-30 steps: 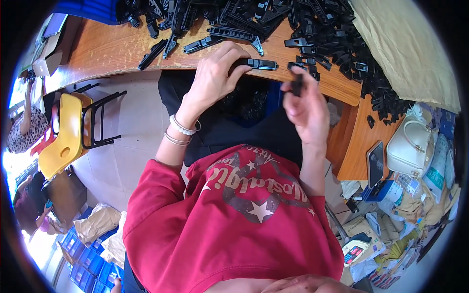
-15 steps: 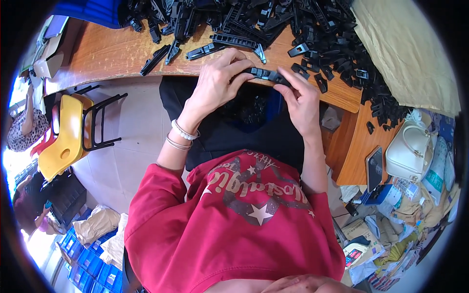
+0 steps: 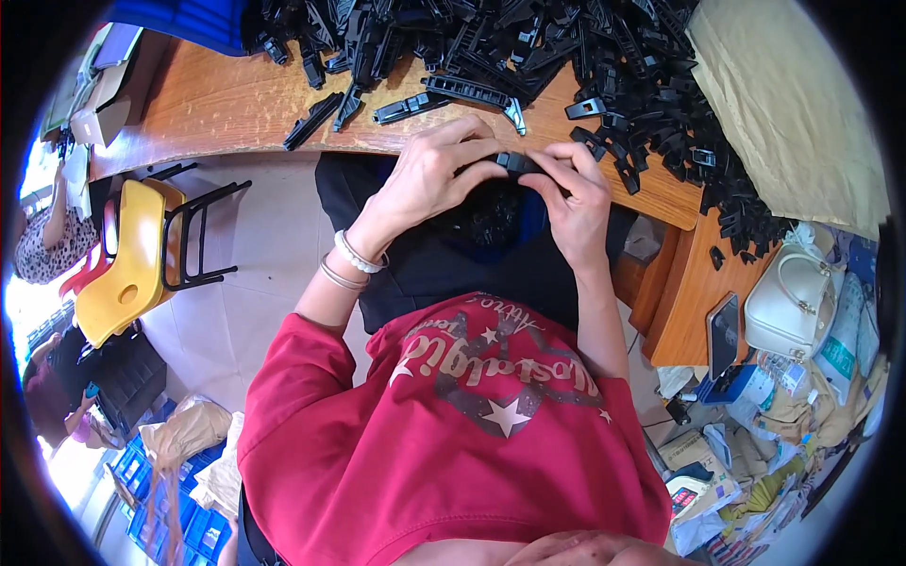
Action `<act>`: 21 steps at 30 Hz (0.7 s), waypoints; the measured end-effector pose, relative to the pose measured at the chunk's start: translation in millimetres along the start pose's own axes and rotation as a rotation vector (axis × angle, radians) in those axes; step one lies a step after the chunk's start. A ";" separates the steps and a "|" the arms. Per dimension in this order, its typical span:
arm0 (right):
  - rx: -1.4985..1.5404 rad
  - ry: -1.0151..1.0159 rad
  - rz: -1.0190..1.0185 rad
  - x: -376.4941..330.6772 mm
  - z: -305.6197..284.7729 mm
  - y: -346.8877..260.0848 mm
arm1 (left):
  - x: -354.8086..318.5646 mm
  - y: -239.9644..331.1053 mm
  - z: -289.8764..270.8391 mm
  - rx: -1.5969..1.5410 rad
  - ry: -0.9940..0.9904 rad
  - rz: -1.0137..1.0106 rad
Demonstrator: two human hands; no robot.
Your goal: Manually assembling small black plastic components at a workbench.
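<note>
Pinching at about 1 o'clock in the view, by the front edge of the surface (image 3: 212, 104), the left hand (image 3: 432, 174) has thumb and fingers nearly together on the 9 o'clock side of a black plastic part (image 3: 514, 163), while the right hand (image 3: 580, 193) grips its 3 o'clock side with thumb and forefinger; whether that hides a second piece, I cannot tell. Good handling here probably means bracing firmly with the left, keeping both ends in line and pressing straight with the right, since twisting could strain thin plastic. Compared with half a second ago, the fingertips have closed toward each other and less black shows between them; the heap of black plastic parts (image 3: 472, 47) remains at 12 o'clock.
</note>
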State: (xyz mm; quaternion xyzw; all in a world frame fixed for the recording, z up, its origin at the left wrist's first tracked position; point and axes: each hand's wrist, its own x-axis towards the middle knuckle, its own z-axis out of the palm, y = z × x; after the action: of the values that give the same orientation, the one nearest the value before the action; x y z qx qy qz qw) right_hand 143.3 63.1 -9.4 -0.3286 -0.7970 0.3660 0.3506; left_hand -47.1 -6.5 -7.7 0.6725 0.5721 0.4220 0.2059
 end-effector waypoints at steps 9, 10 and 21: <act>-0.533 0.263 -0.043 3.1 -13.8 12.9 | 32.6 -1.1 -20.1 0.640 0.072 0.157; -0.531 0.261 -0.046 4.6 -13.1 13.7 | 33.9 -0.3 -18.3 0.700 0.050 0.173; 0.122 0.160 0.174 4.5 0.1 5.1 | 8.7 6.5 12.0 0.284 0.183 0.107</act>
State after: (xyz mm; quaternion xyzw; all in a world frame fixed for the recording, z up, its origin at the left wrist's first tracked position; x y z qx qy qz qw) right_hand 142.1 69.1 -12.2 -0.4027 -0.7113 0.4154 0.3992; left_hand -33.7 2.4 -6.6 0.6831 0.6055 0.4070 0.0332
